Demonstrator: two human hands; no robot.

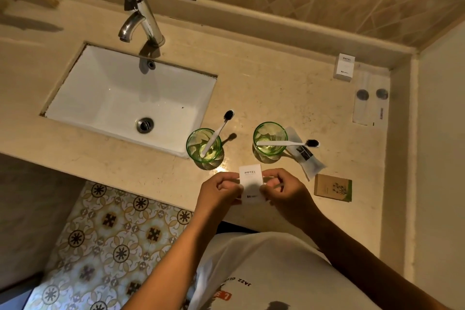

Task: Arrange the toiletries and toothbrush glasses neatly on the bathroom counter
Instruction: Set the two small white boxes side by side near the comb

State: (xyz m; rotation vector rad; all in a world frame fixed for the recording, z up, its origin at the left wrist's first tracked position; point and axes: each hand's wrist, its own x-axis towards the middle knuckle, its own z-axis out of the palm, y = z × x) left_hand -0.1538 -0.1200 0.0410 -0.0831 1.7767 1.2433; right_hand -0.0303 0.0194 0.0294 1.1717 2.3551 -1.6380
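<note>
Toiletries and two green glasses sit on the beige counter (251, 78) to the right of the sink (130, 98), and the tidying looks only partly done. Starting at the left, the left glass (204, 145) stands upright just beside the sink's corner, its toothbrush (218, 131) leaning inside with the dark bristles up and pointing away toward the wall. Next, the left hand (221, 190) and right hand (283, 190) pinch a white box marked HOTEL (251, 184) by its two side edges, thumb and fingers closed on it, near the counter's front edge; its long axis runs front to back, with the print upright to the wearer. Whether it rests on the counter or is lifted I cannot tell. The right glass (270, 138) carries its toothbrush (289, 143) flat across the rim, bristles pointing right, which still wants standing up. Beside it a clear sachet (305, 156) lies at a slant and a brown soap box (332, 187) lies flat. Far right, a second white box (344, 67) and a clear pack with two dark caps (371, 100) already sit in line by the wall
</note>
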